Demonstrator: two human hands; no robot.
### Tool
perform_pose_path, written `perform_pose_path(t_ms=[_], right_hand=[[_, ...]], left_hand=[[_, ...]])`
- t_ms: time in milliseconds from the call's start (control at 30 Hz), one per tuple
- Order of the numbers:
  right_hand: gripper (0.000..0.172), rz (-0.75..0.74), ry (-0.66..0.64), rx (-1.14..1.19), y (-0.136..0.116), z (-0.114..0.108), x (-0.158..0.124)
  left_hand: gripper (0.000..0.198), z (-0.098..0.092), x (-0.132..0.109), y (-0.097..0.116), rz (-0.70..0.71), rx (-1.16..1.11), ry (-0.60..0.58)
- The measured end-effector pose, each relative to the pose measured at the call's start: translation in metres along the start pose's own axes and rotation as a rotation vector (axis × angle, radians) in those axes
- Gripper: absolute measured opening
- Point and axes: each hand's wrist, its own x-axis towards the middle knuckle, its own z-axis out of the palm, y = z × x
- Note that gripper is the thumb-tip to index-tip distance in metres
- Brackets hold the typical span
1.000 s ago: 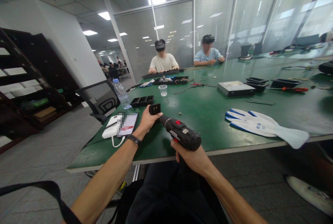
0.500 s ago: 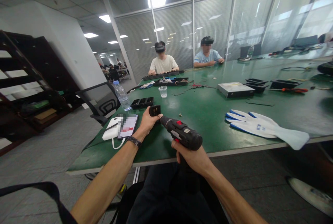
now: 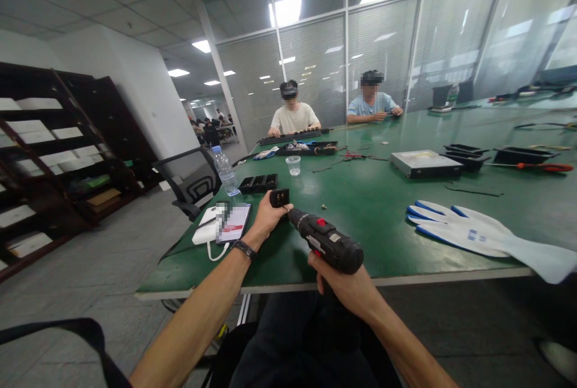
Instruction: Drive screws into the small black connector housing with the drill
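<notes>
My right hand (image 3: pixel 345 283) grips the handle of a black cordless screwdriver (image 3: pixel 325 240) with a red switch, held at the near edge of the green table (image 3: pixel 360 195). Its nose points left and away, toward a small black boxy part (image 3: pixel 279 197) that stands on the table. My left hand (image 3: pixel 267 218) is closed around that part from the near side. The screwdriver's tip is hidden behind my left hand.
A phone (image 3: pixel 233 222) lies on a white power bank (image 3: pixel 205 231) left of my hand. Beyond are a black compartment tray (image 3: pixel 258 183), a water bottle (image 3: pixel 224 171), a plastic cup (image 3: pixel 293 165), a disc drive (image 3: pixel 425 163) and white-blue gloves (image 3: pixel 469 233). Two people sit at the far end.
The view has swung a little left and down, so everything sits further right and lower. My hands, the screwdriver and the black part keep the same pose together.
</notes>
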Motion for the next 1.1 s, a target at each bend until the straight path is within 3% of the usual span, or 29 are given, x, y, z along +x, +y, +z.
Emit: perform_pose_path(t_ms=[100,300,533,1100], right_hand=[[0.023,0.015,0.015,0.027,-0.0035,-0.0002,0.0003],[0.031,0.031,0.005,-0.03,-0.0022,0.0005,-0.0012],[0.02,0.019,0.003,0.038,-0.0044,0.0002,0.0007],[0.02,0.021,0.013,0.05,-0.0036,-0.0003,-0.0002]], left_hand=[[0.045,0.0001,0.0001,-0.0009,-0.003,-0.006,0.009],[0.043,0.0003,0.0006,-0.001,0.018,0.0,0.007],[0.043,0.0007,0.0005,0.0012,0.043,0.024,0.026],[0.044,0.0014,0.0011,0.0035,0.057,0.034,0.014]])
